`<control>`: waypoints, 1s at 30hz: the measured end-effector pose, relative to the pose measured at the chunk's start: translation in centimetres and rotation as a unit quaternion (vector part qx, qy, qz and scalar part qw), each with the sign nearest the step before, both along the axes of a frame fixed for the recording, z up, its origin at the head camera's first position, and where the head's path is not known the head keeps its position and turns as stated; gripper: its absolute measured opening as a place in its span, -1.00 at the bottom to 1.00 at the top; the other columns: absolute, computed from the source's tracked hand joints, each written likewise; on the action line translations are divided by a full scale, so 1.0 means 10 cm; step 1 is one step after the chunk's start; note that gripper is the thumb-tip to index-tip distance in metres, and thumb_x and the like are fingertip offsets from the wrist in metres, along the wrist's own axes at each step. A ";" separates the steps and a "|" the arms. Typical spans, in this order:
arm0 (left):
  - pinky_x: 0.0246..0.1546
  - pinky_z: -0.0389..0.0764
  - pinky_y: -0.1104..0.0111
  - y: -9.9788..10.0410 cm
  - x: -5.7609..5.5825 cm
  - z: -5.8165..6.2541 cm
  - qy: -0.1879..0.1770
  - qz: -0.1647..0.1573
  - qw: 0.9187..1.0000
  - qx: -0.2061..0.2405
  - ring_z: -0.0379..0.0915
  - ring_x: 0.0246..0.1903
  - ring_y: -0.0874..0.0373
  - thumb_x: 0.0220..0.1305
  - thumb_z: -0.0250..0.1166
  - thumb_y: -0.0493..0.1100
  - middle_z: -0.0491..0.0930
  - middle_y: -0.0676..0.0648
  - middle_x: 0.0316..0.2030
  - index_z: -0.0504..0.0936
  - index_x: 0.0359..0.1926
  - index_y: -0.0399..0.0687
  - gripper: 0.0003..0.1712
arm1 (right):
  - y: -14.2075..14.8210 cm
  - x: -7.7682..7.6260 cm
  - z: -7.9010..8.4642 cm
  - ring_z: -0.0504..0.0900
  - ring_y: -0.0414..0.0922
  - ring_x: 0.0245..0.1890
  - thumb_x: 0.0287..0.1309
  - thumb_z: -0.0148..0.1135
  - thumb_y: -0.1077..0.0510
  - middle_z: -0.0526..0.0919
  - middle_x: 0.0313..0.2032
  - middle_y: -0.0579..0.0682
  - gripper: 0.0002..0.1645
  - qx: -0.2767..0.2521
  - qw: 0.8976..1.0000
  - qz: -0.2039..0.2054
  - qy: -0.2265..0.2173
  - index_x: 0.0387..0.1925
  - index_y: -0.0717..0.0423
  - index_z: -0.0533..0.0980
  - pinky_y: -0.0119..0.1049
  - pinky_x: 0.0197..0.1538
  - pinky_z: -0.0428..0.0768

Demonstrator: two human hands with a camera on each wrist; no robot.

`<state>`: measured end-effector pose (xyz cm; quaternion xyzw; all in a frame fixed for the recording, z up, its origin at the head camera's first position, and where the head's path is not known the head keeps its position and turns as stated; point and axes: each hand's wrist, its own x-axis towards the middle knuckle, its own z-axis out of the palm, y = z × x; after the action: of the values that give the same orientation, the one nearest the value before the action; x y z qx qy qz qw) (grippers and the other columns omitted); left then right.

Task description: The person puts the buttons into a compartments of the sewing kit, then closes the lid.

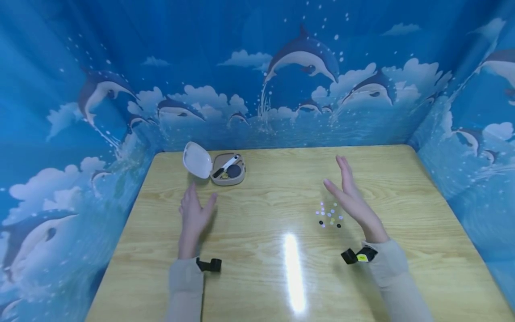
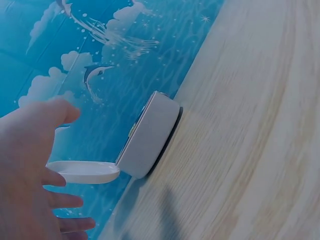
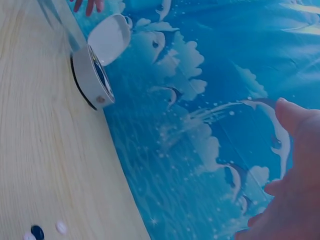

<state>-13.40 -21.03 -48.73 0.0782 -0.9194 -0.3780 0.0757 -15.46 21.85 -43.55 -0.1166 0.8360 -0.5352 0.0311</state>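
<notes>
My left hand [image 1: 195, 214] is held over the table with fingers spread, just in front of a small case and holding nothing. The case [image 1: 227, 182] has a beige body and a white lid [image 1: 197, 160] tipped open to the left. Inside it lie a white-and-black slim tool [image 1: 227, 164], a dark round piece [image 1: 234, 171] and a small yellowish item [image 1: 225, 175]. Over on the right, my right hand [image 1: 354, 201] is raised with straight fingers and grips nothing. Beside it, several small buttons [image 1: 329, 214], mostly pale with a couple of black ones, lie scattered on the wood.
The wooden table [image 1: 257, 201] is bordered at the back and sides by a blue curtain [image 1: 249, 89] printed with dolphins. A bright glare streak [image 1: 295, 273] crosses the table's front middle. Each wrist wears a black camera strap [image 1: 209, 265].
</notes>
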 end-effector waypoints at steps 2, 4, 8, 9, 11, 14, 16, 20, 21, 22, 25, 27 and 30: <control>0.41 -0.13 -0.22 0.01 -0.02 -0.01 0.003 0.008 1.000 0.014 -0.10 0.42 -0.34 0.37 0.18 0.18 0.00 -0.40 0.47 -0.06 0.52 -0.31 0.00 | -0.05 -0.04 0.00 -0.52 0.05 0.51 0.46 0.03 -0.07 -0.54 0.54 -0.11 -0.02 -0.011 1.000 0.005 -0.006 0.56 -0.29 -0.40 0.43 0.39 -0.37; 0.42 -0.13 -0.23 0.03 -0.04 -0.01 0.007 0.015 0.999 0.029 -0.10 0.43 -0.35 0.38 0.18 0.16 0.00 -0.40 0.47 -0.05 0.52 -0.32 -0.01 | -0.09 -0.07 -0.01 -0.49 0.03 0.52 0.46 0.02 -0.08 -0.50 0.55 -0.12 -0.03 -0.023 1.000 0.009 -0.010 0.56 -0.29 -0.38 0.40 0.41 -0.35; 0.43 -0.11 -0.25 0.07 -0.09 -0.04 0.017 0.030 0.998 0.060 -0.11 0.44 -0.36 0.38 0.19 0.14 0.00 -0.41 0.47 -0.05 0.52 -0.32 -0.02 | -0.20 -0.14 -0.03 -0.42 0.01 0.53 0.45 0.02 -0.11 -0.43 0.56 -0.14 -0.06 -0.041 0.999 0.019 -0.017 0.56 -0.32 -0.34 0.36 0.44 -0.31; 0.42 -0.10 -0.25 0.08 -0.11 -0.05 0.019 0.034 0.997 0.067 -0.11 0.43 -0.36 0.39 0.19 0.12 0.00 -0.41 0.47 -0.06 0.52 -0.32 -0.02 | -0.23 -0.17 -0.03 -0.41 0.01 0.53 0.46 0.02 -0.11 -0.41 0.56 -0.14 -0.06 -0.042 0.999 0.022 -0.018 0.56 -0.33 -0.33 0.36 0.44 -0.29; 0.43 -0.08 -0.24 0.10 -0.14 -0.08 0.020 0.045 0.995 0.082 -0.11 0.43 -0.37 0.39 0.19 0.11 -0.03 -0.41 0.47 -0.08 0.53 -0.31 -0.02 | -0.29 -0.22 -0.04 -0.38 0.01 0.54 0.45 0.02 -0.14 -0.39 0.56 -0.14 -0.07 -0.044 0.998 0.027 -0.022 0.56 -0.36 -0.33 0.37 0.44 -0.25; 0.42 -0.04 -0.23 0.16 -0.18 -0.11 0.020 0.062 0.993 0.098 -0.12 0.43 -0.38 0.37 0.20 0.10 -0.08 -0.41 0.48 -0.13 0.54 -0.29 0.00 | -0.37 -0.31 -0.04 -0.35 -0.01 0.54 0.45 0.01 -0.17 -0.36 0.56 -0.13 -0.07 -0.049 0.998 0.033 -0.032 0.55 -0.40 -0.33 0.37 0.44 -0.20; 0.43 -0.04 -0.21 0.20 -0.20 -0.13 0.024 0.075 0.991 0.106 -0.13 0.43 -0.38 0.36 0.21 0.09 -0.11 -0.40 0.49 -0.16 0.54 -0.30 0.03 | -0.42 -0.37 -0.05 -0.34 -0.04 0.54 0.45 0.00 -0.20 -0.35 0.56 -0.13 -0.08 -0.053 0.997 0.036 -0.037 0.55 -0.41 -0.32 0.36 0.44 -0.17; 0.47 -0.09 -0.14 0.28 -0.25 -0.16 0.042 0.106 0.985 0.126 -0.19 0.46 -0.32 0.34 0.23 0.06 -0.16 -0.37 0.50 -0.19 0.53 -0.32 0.05 | -0.53 -0.48 -0.05 -0.30 -0.07 0.54 0.45 0.00 -0.18 -0.32 0.57 -0.11 -0.09 -0.066 0.996 0.037 -0.041 0.56 -0.38 -0.30 0.34 0.45 -0.12; 0.47 -0.11 -0.12 0.30 -0.26 -0.17 0.046 0.114 0.984 0.132 -0.21 0.46 -0.30 0.34 0.23 0.06 -0.17 -0.36 0.50 -0.19 0.53 -0.33 0.05 | -0.56 -0.51 -0.06 -0.29 -0.08 0.54 0.45 0.01 -0.18 -0.30 0.57 -0.11 -0.09 -0.069 0.996 0.036 -0.041 0.56 -0.37 -0.29 0.32 0.46 -0.10; 0.48 -0.12 -0.11 0.31 -0.26 -0.18 0.047 0.122 0.982 0.139 -0.23 0.47 -0.29 0.34 0.23 0.06 -0.19 -0.35 0.51 -0.21 0.54 -0.31 0.06 | -0.59 -0.53 -0.06 -0.28 -0.08 0.54 0.44 0.02 -0.17 -0.29 0.57 -0.10 -0.08 -0.072 0.996 0.036 -0.041 0.56 -0.36 -0.28 0.31 0.46 -0.10; 0.49 -0.12 -0.07 0.35 -0.29 -0.21 0.056 0.142 0.977 0.152 -0.25 0.48 -0.26 0.35 0.23 0.06 -0.20 -0.34 0.51 -0.22 0.53 -0.32 0.07 | -0.70 -0.61 -0.09 -0.24 -0.09 0.54 0.42 0.05 -0.21 -0.24 0.57 -0.09 -0.06 -0.078 0.995 0.039 -0.043 0.57 -0.32 -0.25 0.29 0.47 -0.06; 0.50 -0.13 -0.04 0.36 -0.31 -0.25 0.063 0.152 0.973 0.161 -0.26 0.48 -0.26 0.34 0.23 0.06 -0.20 -0.34 0.51 -0.23 0.53 -0.34 0.08 | -0.77 -0.66 -0.10 -0.22 -0.11 0.54 0.40 0.07 -0.23 -0.22 0.57 -0.11 -0.05 -0.079 0.995 0.047 -0.042 0.57 -0.32 -0.25 0.27 0.47 -0.04; 0.51 -0.17 -0.01 0.38 -0.35 -0.30 0.070 0.158 0.970 0.170 -0.29 0.48 -0.27 0.34 0.23 0.04 -0.23 -0.36 0.51 -0.26 0.52 -0.37 0.09 | -0.89 -0.73 -0.12 -0.19 -0.13 0.54 0.38 0.08 -0.26 -0.19 0.56 -0.16 -0.05 -0.083 0.994 0.055 -0.040 0.56 -0.36 -0.22 0.24 0.48 0.00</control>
<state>-16.88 -17.25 -51.69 0.2072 -0.8098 -0.5170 0.1844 -22.81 12.98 -44.73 -0.1436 0.7790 -0.6046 0.0838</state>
